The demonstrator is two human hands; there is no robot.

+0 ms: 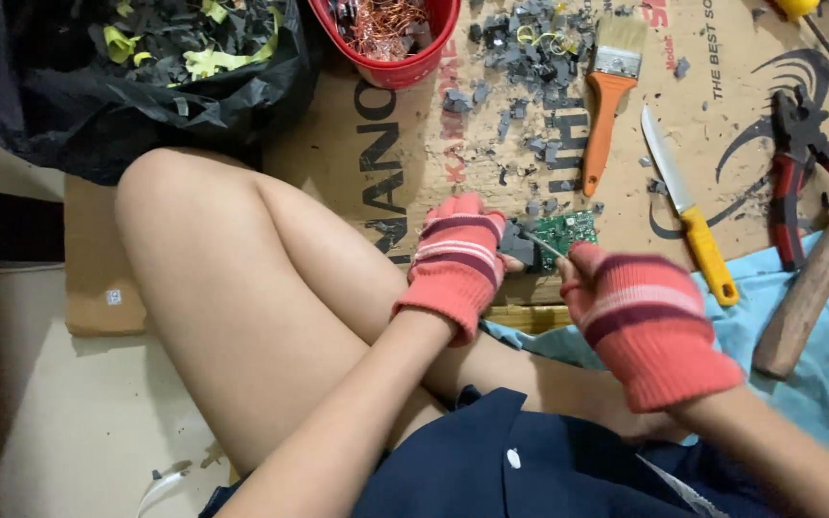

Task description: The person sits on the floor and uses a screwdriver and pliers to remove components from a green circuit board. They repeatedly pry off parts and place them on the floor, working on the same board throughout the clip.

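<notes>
Both my hands wear pink striped fingerless gloves. My left hand (458, 259) grips a small green circuit board (566, 231) by a dark grey block (518, 246) mounted on its near edge. My right hand (640, 317) holds a thin metal tool (541, 243) whose tip touches the grey block. The board sits just above a cardboard sheet (405, 163), in front of my crossed legs.
On the cardboard lie an orange-handled paintbrush (606, 91), a yellow-handled knife (688, 206), red pliers (803, 158), a wooden hammer handle (808, 297) and grey scraps (530, 48). A red bowl of copper wire (390, 34) and a black bag of scraps (146, 67) sit behind. Blue cloth (817, 364) lies right.
</notes>
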